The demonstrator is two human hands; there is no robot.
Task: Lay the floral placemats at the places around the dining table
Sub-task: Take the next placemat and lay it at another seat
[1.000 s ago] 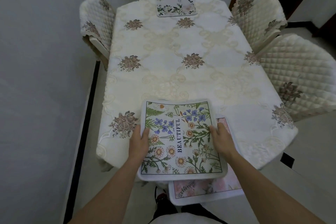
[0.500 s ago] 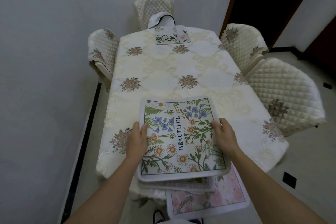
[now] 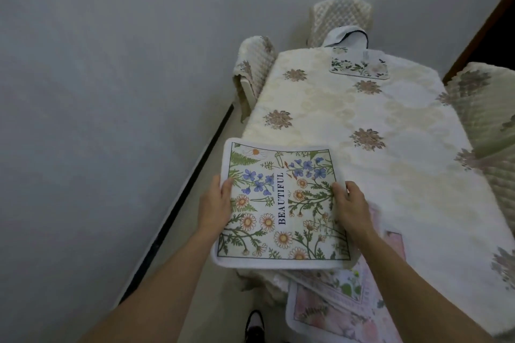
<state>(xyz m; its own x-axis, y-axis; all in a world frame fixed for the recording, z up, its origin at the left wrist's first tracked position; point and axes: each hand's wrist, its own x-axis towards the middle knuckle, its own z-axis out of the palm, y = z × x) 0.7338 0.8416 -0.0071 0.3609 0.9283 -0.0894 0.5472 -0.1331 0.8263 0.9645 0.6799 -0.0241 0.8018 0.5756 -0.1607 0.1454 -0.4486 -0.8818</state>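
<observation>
Both hands are closed on the same mat. Your left hand (image 3: 216,203) pinches the left edge of the daisy placemat (image 3: 281,203), thumb on the printed face and fingers hidden underneath, and your right hand (image 3: 351,207) grips the opposite edge. Holding it by 2 opposite sides keeps the soft mat flat and square, which is why it does not droop in the middle. It hangs at the near left corner of the dining table (image 3: 362,108), with its left edge just past the table's side, above the strip of floor by the wall (image 3: 111,92), so it is not yet laid. Under it, at the near end, at least 2 more mats lie overlapped: a pink placemat (image 3: 334,312) hanging off the near edge and a green-sprigged mat (image 3: 345,282) peeking out between. I judge these are your stock for the other places, parked within easy reach. 1 far placemat (image 3: 359,65) already lies at the head place, in front of the end chair (image 3: 340,17). A side chair (image 3: 255,64) stands on the left by the wall, and I judge this mat is meant for that side, since you hold it there. Room between table and wall looks tight, so set the mat down square to the long edge.
</observation>
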